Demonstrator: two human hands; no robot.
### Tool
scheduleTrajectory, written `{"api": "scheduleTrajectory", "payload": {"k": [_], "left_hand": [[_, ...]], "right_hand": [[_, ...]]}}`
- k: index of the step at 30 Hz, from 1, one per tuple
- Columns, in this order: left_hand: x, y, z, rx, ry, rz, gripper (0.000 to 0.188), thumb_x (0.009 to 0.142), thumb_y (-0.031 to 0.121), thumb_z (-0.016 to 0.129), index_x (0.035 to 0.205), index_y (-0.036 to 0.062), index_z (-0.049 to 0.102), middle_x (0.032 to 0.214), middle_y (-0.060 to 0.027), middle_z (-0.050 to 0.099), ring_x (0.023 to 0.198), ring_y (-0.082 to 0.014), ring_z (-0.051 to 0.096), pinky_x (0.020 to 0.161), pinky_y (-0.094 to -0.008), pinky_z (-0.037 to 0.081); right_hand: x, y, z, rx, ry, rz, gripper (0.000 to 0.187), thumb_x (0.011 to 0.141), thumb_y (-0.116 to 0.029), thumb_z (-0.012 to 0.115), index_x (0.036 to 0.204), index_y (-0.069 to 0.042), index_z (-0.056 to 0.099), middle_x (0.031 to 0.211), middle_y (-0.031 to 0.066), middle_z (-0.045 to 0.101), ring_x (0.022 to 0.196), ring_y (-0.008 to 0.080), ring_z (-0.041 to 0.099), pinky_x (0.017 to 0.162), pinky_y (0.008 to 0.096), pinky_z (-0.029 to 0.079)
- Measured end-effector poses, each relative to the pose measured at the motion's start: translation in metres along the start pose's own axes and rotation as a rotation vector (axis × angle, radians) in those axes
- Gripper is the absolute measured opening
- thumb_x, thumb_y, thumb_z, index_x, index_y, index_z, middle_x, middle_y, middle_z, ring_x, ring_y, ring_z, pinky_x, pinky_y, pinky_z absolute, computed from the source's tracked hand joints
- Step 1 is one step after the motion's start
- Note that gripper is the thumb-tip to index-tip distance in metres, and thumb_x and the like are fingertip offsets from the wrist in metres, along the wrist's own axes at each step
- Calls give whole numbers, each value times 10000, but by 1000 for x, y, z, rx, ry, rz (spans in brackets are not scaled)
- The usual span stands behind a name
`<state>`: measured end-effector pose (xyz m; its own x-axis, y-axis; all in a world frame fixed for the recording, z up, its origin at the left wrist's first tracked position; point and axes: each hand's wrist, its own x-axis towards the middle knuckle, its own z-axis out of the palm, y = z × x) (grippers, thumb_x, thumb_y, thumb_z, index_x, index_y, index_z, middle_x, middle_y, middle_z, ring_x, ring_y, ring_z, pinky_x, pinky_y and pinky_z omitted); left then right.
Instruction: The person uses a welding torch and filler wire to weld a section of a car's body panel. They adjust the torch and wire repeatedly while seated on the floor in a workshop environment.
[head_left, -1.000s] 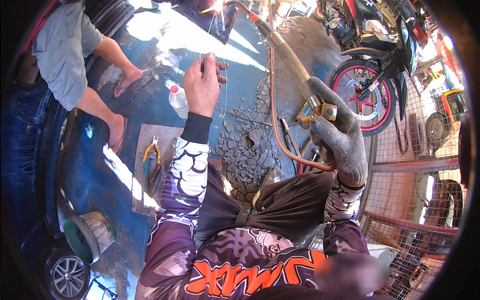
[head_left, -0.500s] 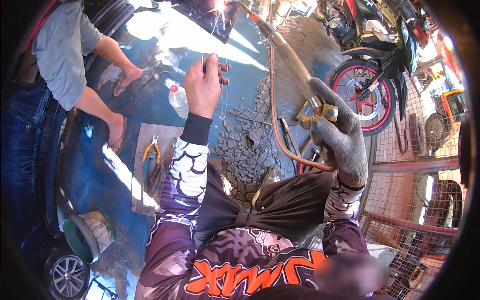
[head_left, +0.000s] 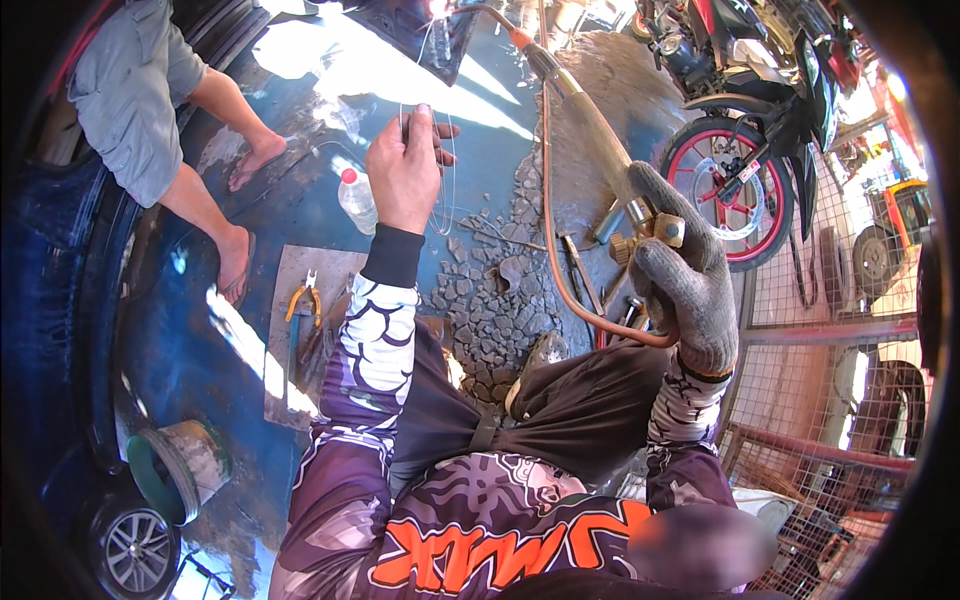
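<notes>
My bare left hand [head_left: 405,180] is closed in a pinch on a thin wire [head_left: 454,185]. One stretch of the wire runs up toward a bright glow, and a loose loop hangs beside my wrist. In a grey knit glove, my right hand [head_left: 695,285] grips a gas torch [head_left: 592,125] near its brass valves [head_left: 668,231]. The torch slants up and left, its bent copper neck [head_left: 487,12] reaching toward the glow [head_left: 440,8] at the top edge. Glare hides the tip. A dark panel-like part [head_left: 455,45] lies beside the glow.
Broken grey stones [head_left: 490,310] cover the ground before me; a brownish hose [head_left: 551,240] curves above them. A capped bottle [head_left: 357,200], yellow-handled pliers [head_left: 304,298] and a bucket [head_left: 180,470] stand or lie leftward. Another person's legs [head_left: 205,215] are at left, a motorcycle [head_left: 740,180] at right.
My right hand and the torch have shifted slightly down and to the right, and the torch's valves have turned a little. My left hand keeps nearly the same place with the wire.
</notes>
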<state>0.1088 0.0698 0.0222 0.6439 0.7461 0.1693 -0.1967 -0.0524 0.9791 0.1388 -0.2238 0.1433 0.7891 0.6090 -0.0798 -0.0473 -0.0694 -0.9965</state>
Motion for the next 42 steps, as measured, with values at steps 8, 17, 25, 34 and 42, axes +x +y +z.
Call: {"api": "scheduleTrajectory", "payload": {"k": [8,17,25,34,42], "left_hand": [[1,-1,1,-43,6,2,433,1109,314,506,804,12,567,831,-120,763,533,-118,645,498,-270,482],[1,1,2,-50,20,-14,434,1106,314,514,804,7,574,819,-122,756,538,-118,648,505,-268,484],[1,1,1,-53,13,-13,432,1103,303,514,790,10,574,813,-118,748,546,-121,650,502,-274,482],[2,0,2,-52,13,-7,417,1101,297,516,823,-2,601,815,-116,750,542,-121,642,516,-276,491],[3,0,2,-53,14,-4,420,1101,306,517,805,15,588,810,-114,756,539,-119,645,504,-271,487]], "right_hand": [[3,-2,3,-64,-8,-14,670,925,-56,744,1546,-23,494,1256,56,659,821,36,578,687,198,504],[6,1,7,-42,-8,-48,673,919,-36,747,1544,-25,497,1284,64,654,824,42,571,696,204,511],[7,1,7,-24,-14,-40,678,916,-48,757,1543,-24,498,1331,67,639,871,44,583,742,207,524],[8,1,7,-39,-5,-47,673,921,-67,759,1541,-24,501,1338,64,638,900,44,590,765,207,526],[9,2,6,-50,-9,-67,678,919,-47,750,1546,-20,493,1301,64,651,858,45,582,732,207,522]]}}
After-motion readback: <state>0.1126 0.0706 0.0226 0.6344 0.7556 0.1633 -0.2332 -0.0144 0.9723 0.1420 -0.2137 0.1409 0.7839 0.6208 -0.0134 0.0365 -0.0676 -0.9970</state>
